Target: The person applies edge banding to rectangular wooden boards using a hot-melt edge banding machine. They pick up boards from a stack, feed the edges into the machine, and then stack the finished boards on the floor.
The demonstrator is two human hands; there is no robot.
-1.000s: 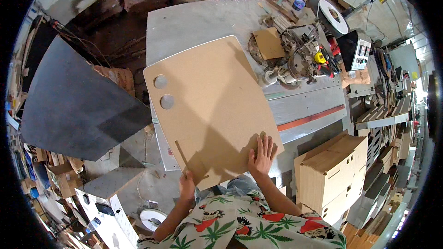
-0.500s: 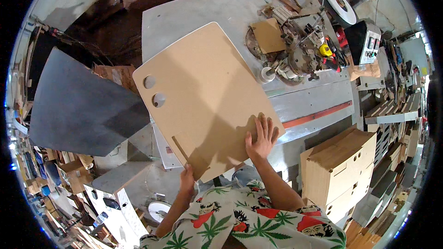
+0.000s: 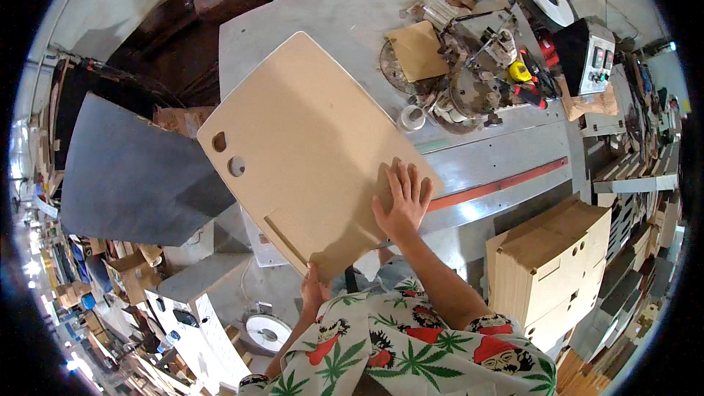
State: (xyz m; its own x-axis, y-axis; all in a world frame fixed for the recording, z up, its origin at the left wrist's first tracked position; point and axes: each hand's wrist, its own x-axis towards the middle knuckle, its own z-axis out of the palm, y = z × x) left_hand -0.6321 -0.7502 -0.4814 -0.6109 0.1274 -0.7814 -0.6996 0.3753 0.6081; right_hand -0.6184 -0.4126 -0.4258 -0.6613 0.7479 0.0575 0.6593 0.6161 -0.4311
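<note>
A large tan fibreboard panel [image 3: 315, 125] lies tilted across the near part of a grey metal machine table. Its far corners are rounded, two round holes pierce it near the left edge, and a narrow slot runs along the lower left. My left hand [image 3: 314, 290] grips the panel's near corner, thumb on top and fingers hidden beneath. My right hand [image 3: 404, 202] rests flat on the near right part of the panel, its fingers spread.
On the grey table [image 3: 271, 26] stands a dusty metal machine head [image 3: 469, 95] with a yellow tape measure [image 3: 520, 71] beside it. A black control box [image 3: 587, 57] is at the right. Stacked tan panels [image 3: 546, 271] stand at the near right, a dark board [image 3: 139, 176] at the left.
The panel has shifted a little to the left in view. My right hand has moved left with it, still flat; my left hand is slightly lower and further right, still holding the corner.
</note>
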